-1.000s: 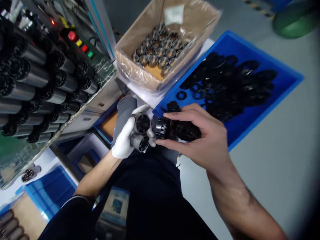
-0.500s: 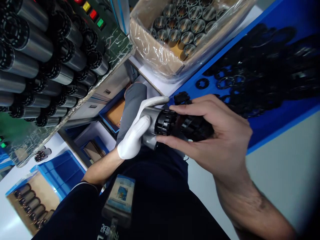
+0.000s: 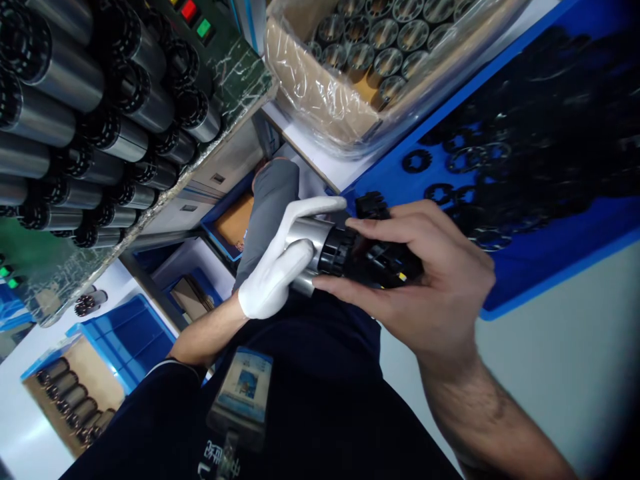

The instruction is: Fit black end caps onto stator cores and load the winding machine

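Metal cylinders sit in the curled left hand; the right hand, half-open, clasps black parts

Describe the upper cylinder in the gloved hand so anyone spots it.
Below the cardboard box, find the gloved left hand. It holds a lower cylinder and the upper cylinder, whose toothed black ring lies between finger and thumb of the right hand.

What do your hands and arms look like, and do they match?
No! My left hand wears a white glove, and a dark sleeve with a thin pale edge ends on that arm. My right hand has no glove.
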Demonstrator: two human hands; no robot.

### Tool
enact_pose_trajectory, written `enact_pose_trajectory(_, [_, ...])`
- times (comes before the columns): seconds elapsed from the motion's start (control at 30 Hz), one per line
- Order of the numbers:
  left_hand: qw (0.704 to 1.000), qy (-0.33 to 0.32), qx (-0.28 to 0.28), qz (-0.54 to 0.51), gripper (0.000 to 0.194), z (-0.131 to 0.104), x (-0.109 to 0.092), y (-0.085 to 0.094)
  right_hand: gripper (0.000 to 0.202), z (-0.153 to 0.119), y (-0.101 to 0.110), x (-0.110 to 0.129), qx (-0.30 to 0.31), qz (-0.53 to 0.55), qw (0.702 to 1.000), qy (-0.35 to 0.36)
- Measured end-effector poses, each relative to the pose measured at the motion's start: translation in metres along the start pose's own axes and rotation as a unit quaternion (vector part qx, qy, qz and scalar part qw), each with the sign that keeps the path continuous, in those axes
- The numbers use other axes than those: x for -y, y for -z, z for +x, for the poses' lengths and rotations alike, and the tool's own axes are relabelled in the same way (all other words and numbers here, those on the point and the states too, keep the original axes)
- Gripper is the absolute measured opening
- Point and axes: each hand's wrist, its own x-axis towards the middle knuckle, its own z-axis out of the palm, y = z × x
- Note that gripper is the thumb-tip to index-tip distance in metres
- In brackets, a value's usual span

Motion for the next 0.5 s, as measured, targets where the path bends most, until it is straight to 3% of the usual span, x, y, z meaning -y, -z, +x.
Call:
enact_pose_trajectory(0.33, [0.999,0.041,0.012,0.008,0.05,-0.0054,-0.0031,0.0047,0.054,-0.0015,-0.0032,-0.0032,-0.002,-0.031,0.999,0.04])
enact_pose_trajectory(0.5, [0.999,0.025,0.043,0.004,0.049,-0.0065,0.0003,0.0069,0.053,-0.0045,-0.0071,-0.0048,0.027,0.012,1.0,-0.007])
